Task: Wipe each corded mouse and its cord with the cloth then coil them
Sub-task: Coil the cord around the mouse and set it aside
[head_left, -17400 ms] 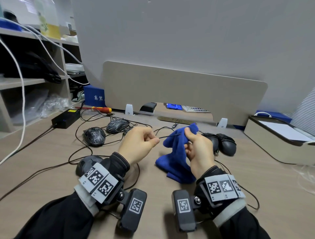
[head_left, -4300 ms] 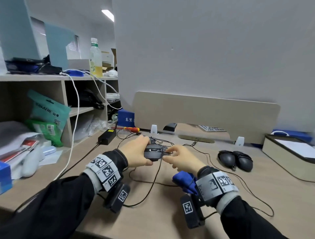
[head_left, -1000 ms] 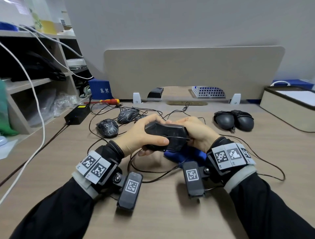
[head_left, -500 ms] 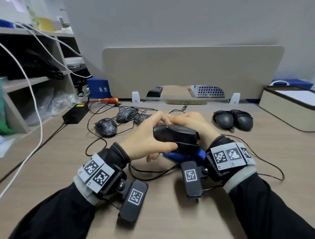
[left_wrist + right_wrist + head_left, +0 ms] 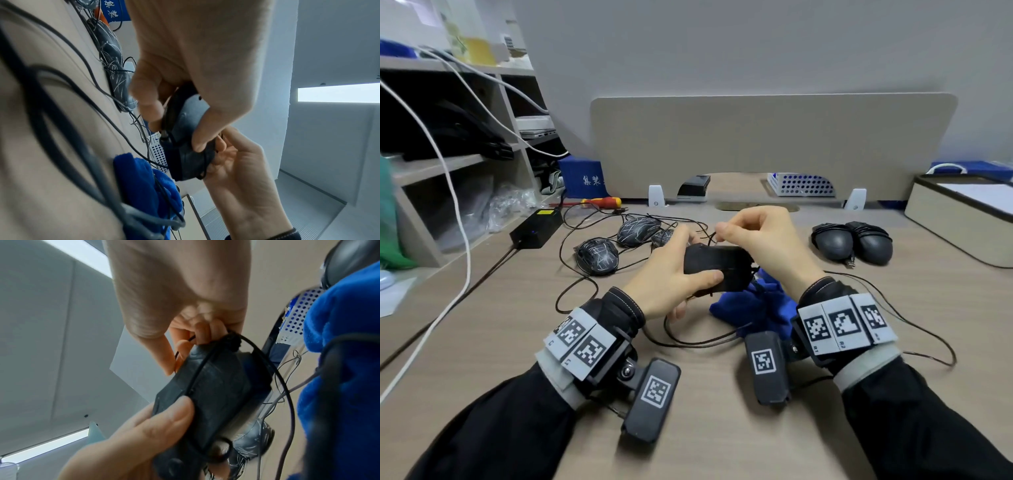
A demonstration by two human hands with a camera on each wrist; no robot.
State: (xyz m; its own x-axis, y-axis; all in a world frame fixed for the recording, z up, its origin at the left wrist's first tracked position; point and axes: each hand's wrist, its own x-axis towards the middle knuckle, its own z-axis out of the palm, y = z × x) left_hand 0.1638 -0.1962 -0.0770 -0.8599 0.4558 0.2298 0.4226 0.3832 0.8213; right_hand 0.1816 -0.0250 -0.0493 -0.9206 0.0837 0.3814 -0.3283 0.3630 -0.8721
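A red-handled screwdriver [image 5: 602,202] lies near a black power adapter [image 5: 536,228].

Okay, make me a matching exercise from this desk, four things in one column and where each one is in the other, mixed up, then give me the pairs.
Things:
1. black mouse
2. blue cloth
3. screwdriver
4. two wrapped mice

Places:
A. on the desk, far right, side by side
B. gripped in the left hand, while the right hand pinches its cord
C. on the desk under the right wrist
D. at the back left, near the blue box

Pairs: 1-B, 2-C, 3-D, 4-A
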